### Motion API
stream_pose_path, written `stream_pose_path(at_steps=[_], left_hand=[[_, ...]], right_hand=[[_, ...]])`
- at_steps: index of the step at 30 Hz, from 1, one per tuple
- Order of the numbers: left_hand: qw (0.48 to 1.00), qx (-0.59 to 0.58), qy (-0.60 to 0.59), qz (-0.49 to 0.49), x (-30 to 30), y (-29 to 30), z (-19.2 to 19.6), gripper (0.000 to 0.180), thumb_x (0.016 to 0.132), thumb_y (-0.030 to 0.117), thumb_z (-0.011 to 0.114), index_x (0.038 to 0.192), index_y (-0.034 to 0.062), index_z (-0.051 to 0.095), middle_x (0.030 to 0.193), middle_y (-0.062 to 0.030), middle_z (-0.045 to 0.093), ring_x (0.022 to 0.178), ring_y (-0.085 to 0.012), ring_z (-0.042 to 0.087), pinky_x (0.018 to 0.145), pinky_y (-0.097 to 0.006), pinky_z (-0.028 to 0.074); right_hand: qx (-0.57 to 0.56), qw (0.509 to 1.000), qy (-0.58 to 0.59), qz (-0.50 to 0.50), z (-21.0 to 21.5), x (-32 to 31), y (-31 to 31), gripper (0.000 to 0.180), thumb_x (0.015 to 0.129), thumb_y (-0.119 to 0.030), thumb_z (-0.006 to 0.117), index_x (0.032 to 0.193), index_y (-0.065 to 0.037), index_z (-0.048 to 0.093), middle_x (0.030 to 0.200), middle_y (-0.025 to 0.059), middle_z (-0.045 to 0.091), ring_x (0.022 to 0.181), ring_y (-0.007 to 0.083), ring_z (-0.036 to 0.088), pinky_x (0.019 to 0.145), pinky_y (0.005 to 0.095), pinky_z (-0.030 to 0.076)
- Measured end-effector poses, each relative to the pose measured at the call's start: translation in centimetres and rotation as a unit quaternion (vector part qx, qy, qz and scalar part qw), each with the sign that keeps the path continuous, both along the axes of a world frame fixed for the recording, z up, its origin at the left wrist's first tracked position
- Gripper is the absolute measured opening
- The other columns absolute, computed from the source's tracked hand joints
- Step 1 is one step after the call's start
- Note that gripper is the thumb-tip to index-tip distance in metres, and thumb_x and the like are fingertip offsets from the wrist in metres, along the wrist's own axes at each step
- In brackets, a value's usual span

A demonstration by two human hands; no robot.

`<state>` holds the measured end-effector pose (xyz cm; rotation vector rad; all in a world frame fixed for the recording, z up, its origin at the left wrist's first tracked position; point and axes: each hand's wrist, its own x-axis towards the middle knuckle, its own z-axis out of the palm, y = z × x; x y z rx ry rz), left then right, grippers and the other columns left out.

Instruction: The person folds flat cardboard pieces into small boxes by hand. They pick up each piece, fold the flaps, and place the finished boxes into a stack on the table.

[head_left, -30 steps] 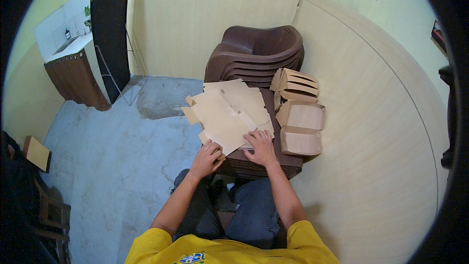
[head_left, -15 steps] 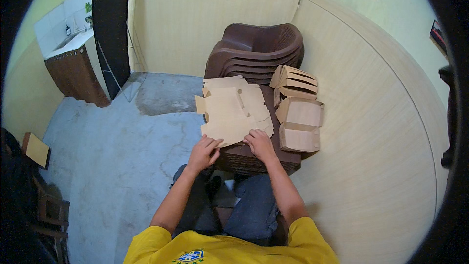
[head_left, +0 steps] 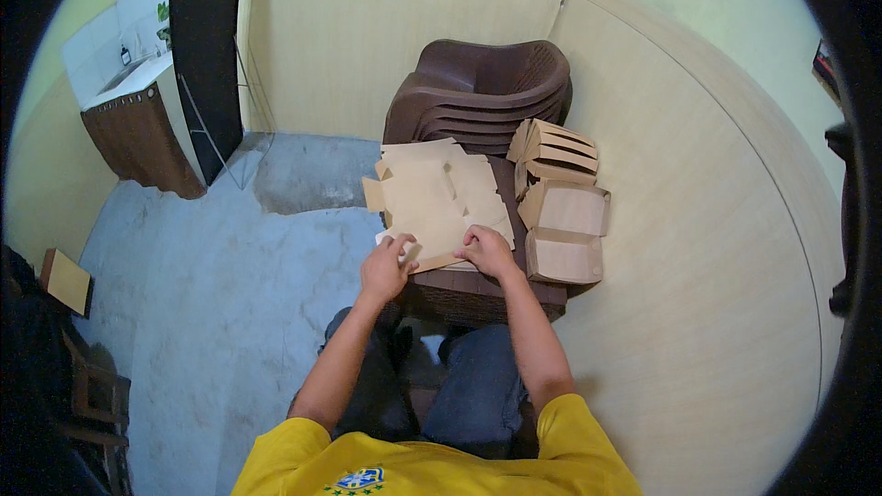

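Note:
Flat tan cardboard box blanks point(head_left: 423, 193) lie in a stack on a brown table point(head_left: 469, 298) in front of me. The near flap point(head_left: 432, 264) of the top blank stands bent upward along its crease. My left hand point(head_left: 386, 268) is at the flap's left end, fingers curled and closed over its edge. At its right end my right hand point(head_left: 489, 251) pinches the flap between thumb and fingers. To the right of the blanks sits an open, folded cardboard box point(head_left: 562, 257), its lid tipped back.
Behind that box, several folded boxes point(head_left: 560, 149) are nested together. Stacked brown plastic chairs point(head_left: 487, 96) stand beyond the table, near the panelled wall point(head_left: 680, 220). A sink counter point(head_left: 138, 78) and a black upright panel point(head_left: 207, 46) are at the far left.
The near flap has gone from lying flat to bent upward. Both hands have shifted slightly away from me, their fingers curling over the flap.

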<state>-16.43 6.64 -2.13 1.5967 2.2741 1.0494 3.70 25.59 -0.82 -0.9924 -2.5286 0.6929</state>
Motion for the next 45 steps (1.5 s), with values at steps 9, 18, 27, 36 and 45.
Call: stream_pose_path(at_steps=[9,18,27,36,45], left_hand=[[0.983,0.01,-0.176,-0.044,3.9,5.8,0.4,0.042,0.094,0.01,0.076,0.135,0.0203,0.075,0.107,-0.0181,0.079,0.091,-0.0388,0.077,0.083,-0.048,0.059],[0.993,0.046,-0.061,-0.09,2.5,10.6,-1.0,0.018,0.092,0.026,0.081,0.108,0.0206,0.087,0.11,-0.0112,0.078,0.115,-0.035,0.067,0.1,-0.048,0.054],[0.988,0.038,0.038,-0.142,0.2,11.6,-2.3,0.028,0.092,0.031,0.083,0.114,0.0144,0.084,0.135,-0.0113,0.065,0.128,-0.0329,0.058,0.11,-0.052,0.048],[0.965,-0.121,0.202,-0.114,1.5,12.4,-3.1,0.066,0.111,0.035,0.044,0.174,0.0218,0.029,0.182,-0.0008,0.026,0.169,-0.0311,0.017,0.135,-0.06,0.01],[0.965,-0.12,0.201,-0.117,1.5,12.2,-2.8,0.065,0.107,0.032,0.047,0.17,0.0159,0.04,0.178,-0.0024,0.035,0.168,-0.0292,0.021,0.136,-0.056,0.012]], right_hand=[[0.211,0.965,0.082,-0.135,-0.4,-3.6,1.7,0.056,0.082,-0.034,0.093,0.125,-0.01,0.067,0.128,0.0147,0.063,0.121,0.0332,0.062,0.106,0.0441,0.051],[0.065,0.978,0.16,-0.12,-4.7,-1.7,3.5,0.041,0.085,-0.033,0.09,0.118,-0.013,0.078,0.128,0.011,0.063,0.126,0.0325,0.06,0.11,0.0453,0.049],[0.081,0.983,0.097,-0.131,-3.3,-2.0,2.1,0.036,0.083,-0.034,0.091,0.116,-0.023,0.084,0.131,0.0089,0.061,0.133,0.0314,0.054,0.114,0.045,0.045],[0.124,0.983,-0.113,-0.076,-4.2,-2.6,-1.3,0.068,0.105,-0.044,0.052,0.165,-0.011,0.047,0.173,0.0135,0.036,0.163,0.0338,0.026,0.133,0.0576,0.017],[0.001,0.973,-0.173,-0.155,-1.2,-8.3,1.7,0.098,0.108,-0.076,0.023,0.173,-0.003,0.025,0.184,0.0098,0.013,0.17,0.0291,0.005,0.132,0.0672,-0.003]])
